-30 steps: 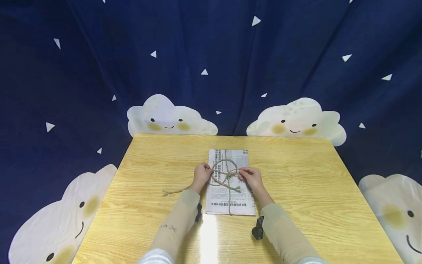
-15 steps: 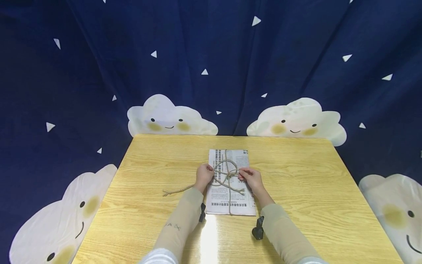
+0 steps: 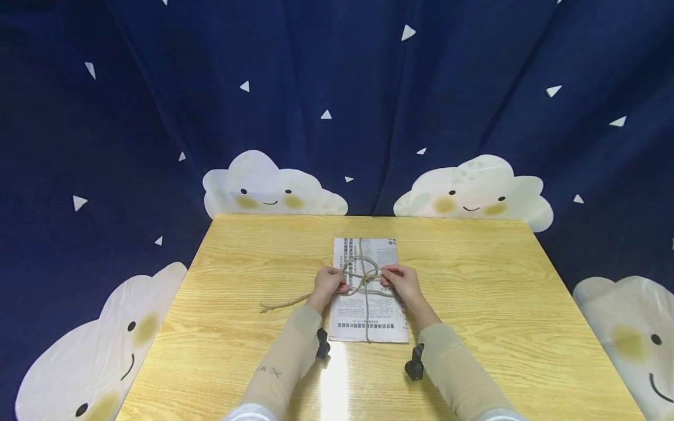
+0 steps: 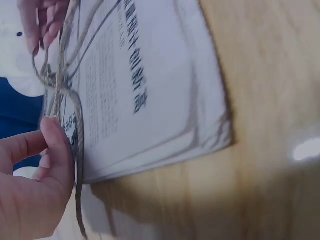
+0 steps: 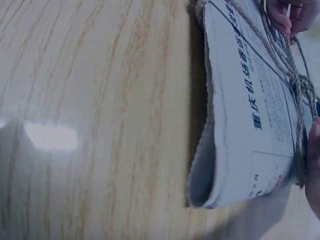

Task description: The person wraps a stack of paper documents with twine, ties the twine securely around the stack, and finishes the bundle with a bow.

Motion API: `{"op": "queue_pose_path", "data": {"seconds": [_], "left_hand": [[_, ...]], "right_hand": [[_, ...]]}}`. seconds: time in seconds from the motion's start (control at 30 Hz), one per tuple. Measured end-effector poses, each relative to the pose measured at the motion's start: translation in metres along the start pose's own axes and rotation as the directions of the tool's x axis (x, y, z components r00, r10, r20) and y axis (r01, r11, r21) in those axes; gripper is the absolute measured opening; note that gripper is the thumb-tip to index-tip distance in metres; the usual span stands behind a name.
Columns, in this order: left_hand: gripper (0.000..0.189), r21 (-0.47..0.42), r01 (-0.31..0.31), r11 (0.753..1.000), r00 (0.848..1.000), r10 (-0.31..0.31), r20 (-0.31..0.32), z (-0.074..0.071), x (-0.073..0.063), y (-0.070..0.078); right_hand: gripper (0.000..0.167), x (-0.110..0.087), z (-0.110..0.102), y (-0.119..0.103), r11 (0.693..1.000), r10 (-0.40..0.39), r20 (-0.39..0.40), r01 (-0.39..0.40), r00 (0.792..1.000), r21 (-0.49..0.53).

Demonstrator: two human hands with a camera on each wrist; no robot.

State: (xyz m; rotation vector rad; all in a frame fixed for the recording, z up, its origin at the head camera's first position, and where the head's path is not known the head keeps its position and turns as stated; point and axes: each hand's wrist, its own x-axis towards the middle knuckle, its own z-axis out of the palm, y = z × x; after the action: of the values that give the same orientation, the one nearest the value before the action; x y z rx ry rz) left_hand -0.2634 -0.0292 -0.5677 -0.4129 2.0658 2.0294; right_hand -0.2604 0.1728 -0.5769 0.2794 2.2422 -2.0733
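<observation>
A stack of folded newspaper [image 3: 350, 333] lies on the table, with brown twine [image 3: 367, 318] crossing it lengthwise and sideways. Over its middle the twine forms a loose knot [image 4: 57, 90] with an open loop. My left hand [image 3: 327, 283], at the stack's left edge, pinches the twine between thumb and fingers. On the opposite side, my right hand [image 3: 402, 282] pinches a small loop of twine by the knot; the left wrist view shows its fingertips [image 4: 37, 45] there. One frayed twine end [image 3: 265, 308] trails onto the table at the left, passing beneath the left hand.
The wooden table [image 3: 474, 292] extends around the stack on all sides. Behind it hangs a dark blue curtain [image 3: 295, 70] with white triangles and smiling clouds. A black wrist camera [image 3: 414, 365] sits under the right sleeve, another [image 3: 323, 344] under the left.
My left hand shifts slightly right, then comes lower and nearer on the twine. The loop over the knot shrinks, and the strand at lower right swings up toward the right hand, which stays nearly still.
</observation>
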Motion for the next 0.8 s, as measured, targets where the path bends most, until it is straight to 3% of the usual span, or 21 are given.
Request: {"op": "queue_pose_path", "data": {"seconds": [0.03,0.13,0.27,0.4,0.5,0.57,0.67,0.8], "left_hand": [[0.013,-0.036,-0.015,0.999,1.0,0.016,0.022,0.001,0.004,-0.006],[0.009,-0.051,0.016,0.999,0.999,-0.014,0.032,0.004,0.004,-0.012],[0.009,-0.065,0.084,0.994,0.996,-0.083,0.012,0.009,-0.007,-0.009],[0.006,-0.14,0.076,0.987,0.997,-0.074,0.017,0.016,-0.016,-0.009],[0.005,-0.146,0.064,0.987,0.998,-0.059,0.037,0.021,-0.02,-0.009],[0.006,-0.102,0.038,0.994,0.998,-0.033,0.051,0.022,-0.02,-0.011],[0.013,0.08,-0.025,0.996,0.998,0.02,0.055,0.02,-0.017,-0.013],[0.02,0.313,-0.128,0.941,0.992,0.127,0.023,0.013,-0.01,-0.006]], "right_hand": [[0.022,0.0,0.0,-0.001,1.0,-0.001,0.003,0.001,1.0,-0.011],[0.021,-0.001,0.0,-0.005,0.999,-0.007,0.015,0.008,1.0,-0.046],[0.022,-0.001,0.002,-0.01,0.997,-0.014,0.02,0.016,1.0,-0.081],[0.021,-0.001,0.002,-0.013,0.995,-0.007,0.015,0.008,1.0,-0.099],[0.021,-0.001,0.002,-0.013,0.994,0.0,0.011,0.001,1.0,-0.112],[0.021,-0.002,0.002,-0.012,0.994,-0.001,0.008,0.002,1.0,-0.112],[0.021,-0.002,0.002,-0.011,0.993,-0.013,0.002,0.013,1.0,-0.117],[0.02,-0.003,0.001,-0.009,0.994,-0.028,-0.001,0.027,1.0,-0.109]]}}
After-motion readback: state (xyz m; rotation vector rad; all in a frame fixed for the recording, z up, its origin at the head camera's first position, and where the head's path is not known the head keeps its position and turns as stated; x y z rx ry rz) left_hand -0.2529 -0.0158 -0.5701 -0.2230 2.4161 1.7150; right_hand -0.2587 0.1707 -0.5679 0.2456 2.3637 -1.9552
